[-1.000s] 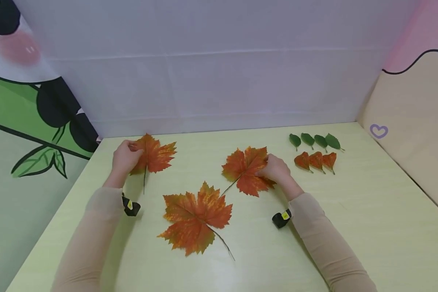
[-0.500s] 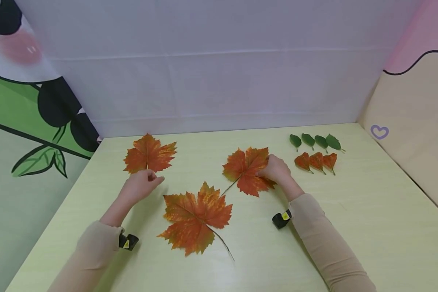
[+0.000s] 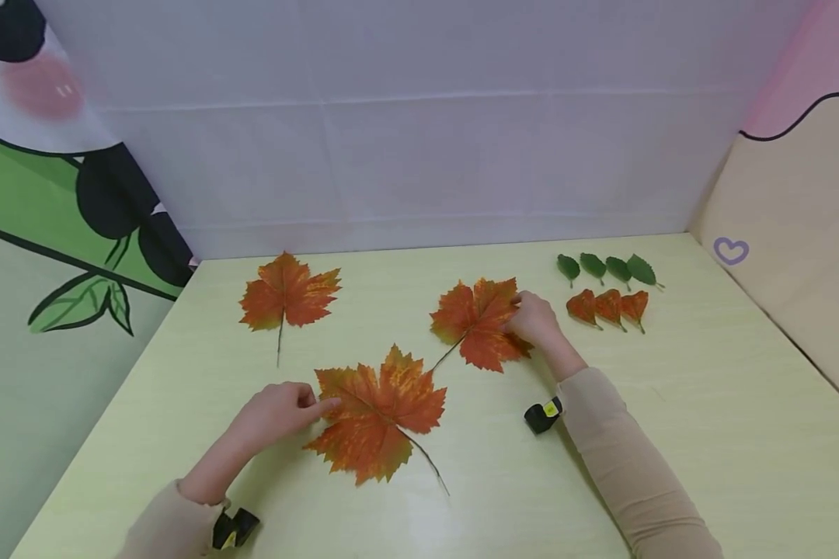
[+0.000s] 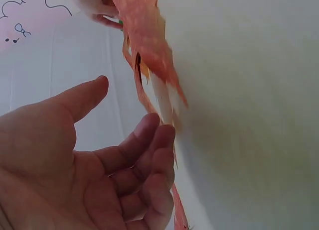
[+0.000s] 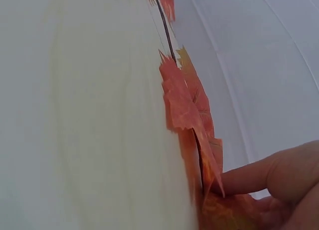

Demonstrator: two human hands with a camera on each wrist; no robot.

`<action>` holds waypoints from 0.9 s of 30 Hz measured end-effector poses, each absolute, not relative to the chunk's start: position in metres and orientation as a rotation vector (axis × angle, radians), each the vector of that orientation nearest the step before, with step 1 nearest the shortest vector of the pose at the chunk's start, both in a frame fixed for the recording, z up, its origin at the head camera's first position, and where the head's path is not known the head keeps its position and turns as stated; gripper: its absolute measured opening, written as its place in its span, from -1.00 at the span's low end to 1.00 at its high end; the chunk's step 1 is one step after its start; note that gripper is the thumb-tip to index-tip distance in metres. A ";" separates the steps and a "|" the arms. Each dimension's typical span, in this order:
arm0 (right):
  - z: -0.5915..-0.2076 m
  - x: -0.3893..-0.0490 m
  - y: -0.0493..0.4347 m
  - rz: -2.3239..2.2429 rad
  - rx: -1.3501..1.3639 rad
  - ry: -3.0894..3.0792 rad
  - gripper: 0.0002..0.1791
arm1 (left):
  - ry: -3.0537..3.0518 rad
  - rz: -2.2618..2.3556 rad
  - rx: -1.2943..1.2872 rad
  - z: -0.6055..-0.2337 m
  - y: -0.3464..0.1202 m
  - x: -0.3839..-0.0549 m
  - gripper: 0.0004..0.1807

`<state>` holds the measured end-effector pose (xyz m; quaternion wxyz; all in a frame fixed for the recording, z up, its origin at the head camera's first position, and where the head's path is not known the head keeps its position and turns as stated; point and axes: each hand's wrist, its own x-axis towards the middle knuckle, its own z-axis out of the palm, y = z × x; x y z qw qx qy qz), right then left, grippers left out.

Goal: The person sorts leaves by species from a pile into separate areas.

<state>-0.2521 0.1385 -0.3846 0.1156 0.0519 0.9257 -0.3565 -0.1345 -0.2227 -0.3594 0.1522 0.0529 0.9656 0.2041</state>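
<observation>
Three large orange maple leaves with thin stems lie on the table. My left hand point(image 3: 280, 411) is at the left edge of the front maple leaf point(image 3: 388, 419), its thumb reaching over that edge. In the left wrist view the thumb stands apart from the loosely bent fingers point(image 4: 149, 155), and the leaf point(image 4: 144, 36) is not pinched between them. With thumb and fingers, my right hand point(image 3: 537, 322) pinches the right edge of the second maple leaf point(image 3: 471, 322), also seen in the right wrist view. The third maple leaf point(image 3: 287, 295) lies untouched at the back left, stem towards me.
At the back right a row of several small green leaves point(image 3: 617, 269) lies behind three small orange leaves point(image 3: 608, 307). A pale cloth wall point(image 3: 419, 171) rises along the table's point(image 3: 706, 435) back edge, with printed panels at both sides.
My left hand has let go of the back-left maple leaf and come towards me and right, to the front leaf. My right hand stays at its leaf, which has turned slightly.
</observation>
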 end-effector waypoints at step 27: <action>-0.381 -0.251 0.143 -1.086 0.133 2.740 -0.62 | 2.680 0.719 0.210 -0.366 -0.204 -0.114 -0.84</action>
